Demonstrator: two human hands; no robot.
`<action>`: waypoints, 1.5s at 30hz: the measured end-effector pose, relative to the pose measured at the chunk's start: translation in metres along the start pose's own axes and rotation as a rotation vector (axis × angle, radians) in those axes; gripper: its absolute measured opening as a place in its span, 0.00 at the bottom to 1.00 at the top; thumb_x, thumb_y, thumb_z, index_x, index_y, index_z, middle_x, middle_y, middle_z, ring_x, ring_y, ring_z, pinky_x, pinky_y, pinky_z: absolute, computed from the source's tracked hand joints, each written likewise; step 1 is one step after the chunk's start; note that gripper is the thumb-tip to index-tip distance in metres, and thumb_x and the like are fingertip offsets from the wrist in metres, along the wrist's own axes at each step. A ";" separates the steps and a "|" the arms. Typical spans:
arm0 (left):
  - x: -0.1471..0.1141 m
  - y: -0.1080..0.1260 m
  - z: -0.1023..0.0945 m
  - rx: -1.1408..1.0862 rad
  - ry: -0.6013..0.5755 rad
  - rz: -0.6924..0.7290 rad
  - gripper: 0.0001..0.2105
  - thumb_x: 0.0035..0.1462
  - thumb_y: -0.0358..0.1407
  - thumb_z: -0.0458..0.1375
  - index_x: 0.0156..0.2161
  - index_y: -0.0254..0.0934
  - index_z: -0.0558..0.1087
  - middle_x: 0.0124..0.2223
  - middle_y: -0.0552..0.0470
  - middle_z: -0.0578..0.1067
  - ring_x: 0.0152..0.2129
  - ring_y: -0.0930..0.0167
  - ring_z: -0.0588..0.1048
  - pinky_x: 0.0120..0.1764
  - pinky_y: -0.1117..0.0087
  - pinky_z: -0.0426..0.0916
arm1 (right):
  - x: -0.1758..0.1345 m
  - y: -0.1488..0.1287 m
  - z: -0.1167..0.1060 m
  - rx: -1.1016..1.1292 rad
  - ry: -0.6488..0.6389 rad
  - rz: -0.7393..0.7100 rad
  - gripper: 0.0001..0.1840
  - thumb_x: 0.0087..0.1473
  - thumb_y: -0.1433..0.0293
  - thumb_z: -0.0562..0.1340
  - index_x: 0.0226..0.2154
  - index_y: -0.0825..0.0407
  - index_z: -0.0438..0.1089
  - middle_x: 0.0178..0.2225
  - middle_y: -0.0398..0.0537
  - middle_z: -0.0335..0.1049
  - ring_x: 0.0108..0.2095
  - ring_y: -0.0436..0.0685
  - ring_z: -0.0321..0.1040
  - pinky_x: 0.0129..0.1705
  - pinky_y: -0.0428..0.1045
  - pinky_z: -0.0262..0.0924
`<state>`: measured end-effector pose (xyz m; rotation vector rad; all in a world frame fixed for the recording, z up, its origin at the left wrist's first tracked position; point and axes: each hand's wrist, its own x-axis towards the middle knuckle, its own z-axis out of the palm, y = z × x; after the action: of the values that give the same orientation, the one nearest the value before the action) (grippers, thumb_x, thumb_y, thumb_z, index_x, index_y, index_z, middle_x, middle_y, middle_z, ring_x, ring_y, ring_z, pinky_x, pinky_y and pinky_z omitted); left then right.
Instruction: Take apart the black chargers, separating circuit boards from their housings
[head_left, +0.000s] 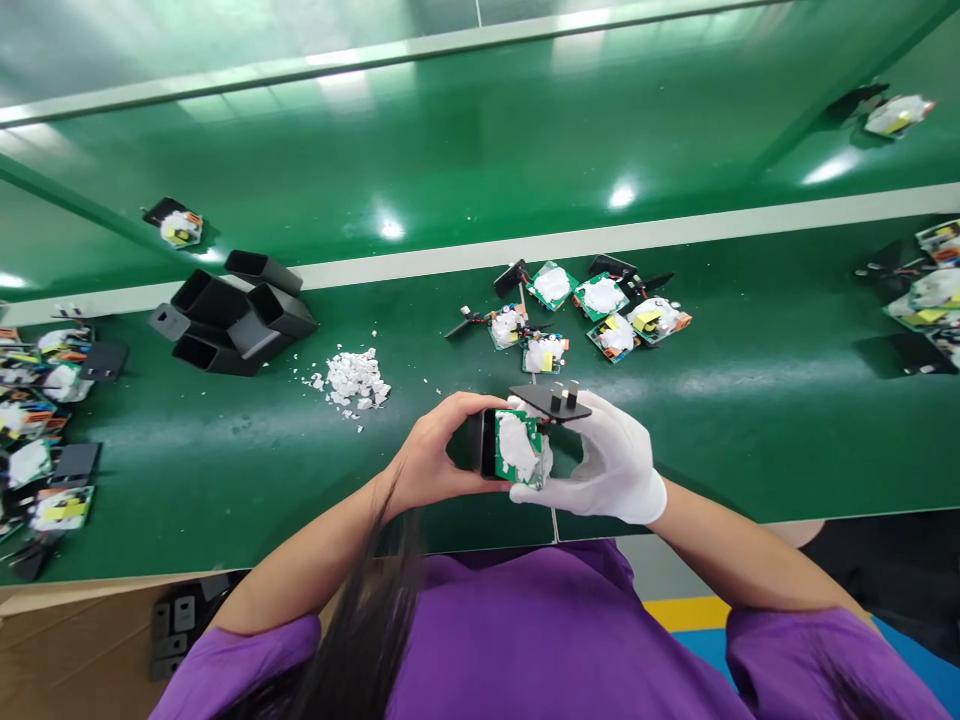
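Observation:
Bare fingers of my left hand (pixel 435 455) wrap round a black plastic housing (pixel 486 445), whose open end faces right. My right hand (pixel 619 460), in a white glove, grips a green circuit board (pixel 519 447) coated with a white lump of compound. The board's left edge sits at the mouth of the housing; how deep it reaches inside is hidden. Above the board a black end cap (pixel 551 402) with metal plug prongs tilts over, held near my gloved thumb and fingers. Both hands are close together over the bench's near edge.
Several coated circuit boards with black caps (pixel 600 297) lie beyond my hands. Left of them are white crumbs (pixel 356 380) and several empty black housings (pixel 236 310). More boards pile up at the far left (pixel 45 440) and far right (pixel 937 290). A pale strip (pixel 450 262) crosses the green bench.

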<state>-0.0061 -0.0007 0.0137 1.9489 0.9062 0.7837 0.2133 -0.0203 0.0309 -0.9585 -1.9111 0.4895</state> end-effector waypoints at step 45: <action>-0.005 -0.004 0.004 0.052 0.055 0.053 0.35 0.38 0.38 0.75 0.53 0.42 0.69 0.45 0.48 0.78 0.40 0.64 0.79 0.41 0.65 0.74 | -0.003 0.004 0.007 0.069 -0.017 -0.007 0.38 0.47 0.58 0.75 0.58 0.45 0.64 0.48 0.50 0.78 0.43 0.60 0.79 0.45 0.52 0.77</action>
<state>-0.0070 -0.0043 0.0072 2.0125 0.9195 0.8556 0.2094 -0.0201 0.0228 -0.9046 -1.8994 0.5574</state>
